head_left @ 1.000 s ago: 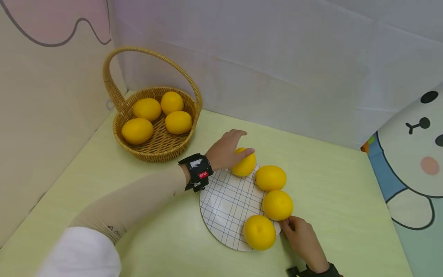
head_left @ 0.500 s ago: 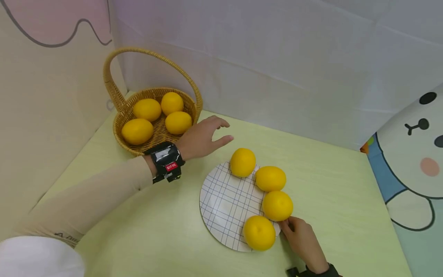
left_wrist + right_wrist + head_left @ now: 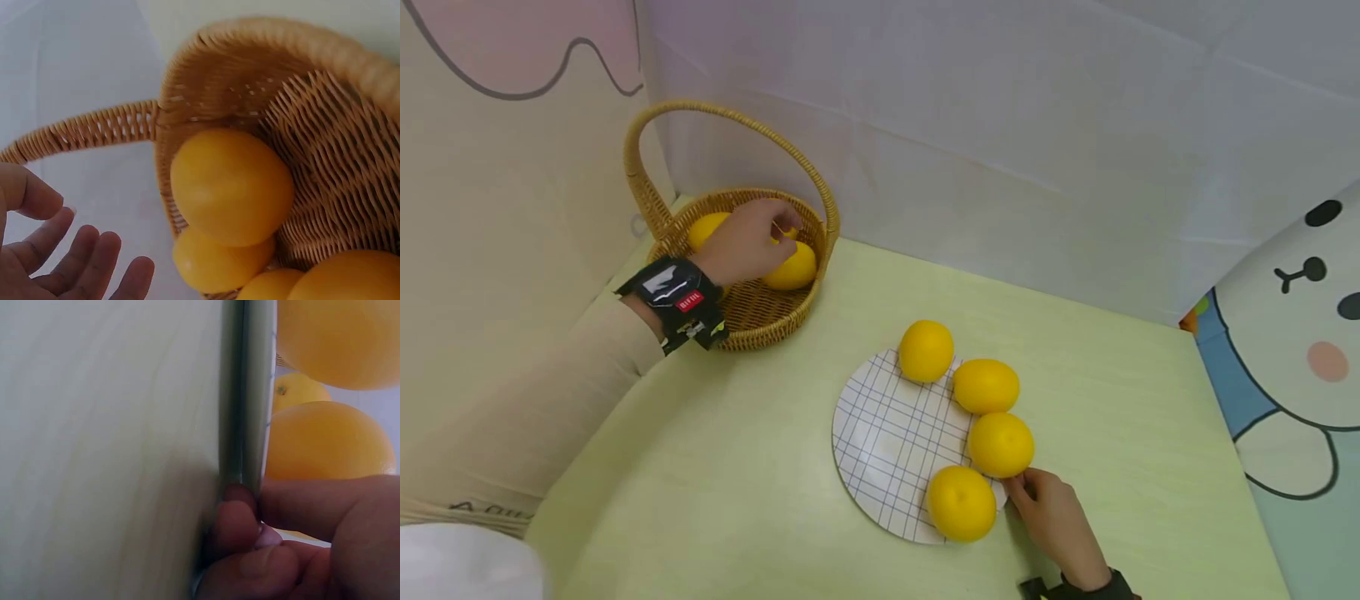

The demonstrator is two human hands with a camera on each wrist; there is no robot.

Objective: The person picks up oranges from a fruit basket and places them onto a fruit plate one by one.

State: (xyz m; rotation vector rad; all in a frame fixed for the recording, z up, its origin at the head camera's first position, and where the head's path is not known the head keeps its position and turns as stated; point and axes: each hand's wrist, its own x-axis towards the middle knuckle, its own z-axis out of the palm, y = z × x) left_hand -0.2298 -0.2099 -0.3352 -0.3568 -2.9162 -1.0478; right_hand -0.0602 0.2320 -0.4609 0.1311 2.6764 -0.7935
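My left hand (image 3: 748,242) is over the wicker basket (image 3: 767,332), its fingers loosely bent and holding nothing. Beneath it lie several yellow-orange citrus fruits, one right by the fingertips (image 3: 793,267). The left wrist view shows the thumb and fingers spread beside the basket, apart from the nearest citrus fruit (image 3: 231,187). With my right hand (image 3: 1060,521) I pinch the rim of a round white plate (image 3: 880,450) with a dark grid pattern, thumb on top and fingers under the edge. More citrus fruits (image 3: 961,504) sit along the plate's right side in a curved row.
The basket's tall arched handle (image 3: 730,112) rises behind the left hand. A pale cloth wall (image 3: 1000,150) closes off the back of the light green table (image 3: 737,500). At the right hangs a cartoon-printed panel (image 3: 1292,358).
My left hand has let go of the rearmost citrus fruit on the plate and moved left to above the basket. The right hand stays at the plate's rim.
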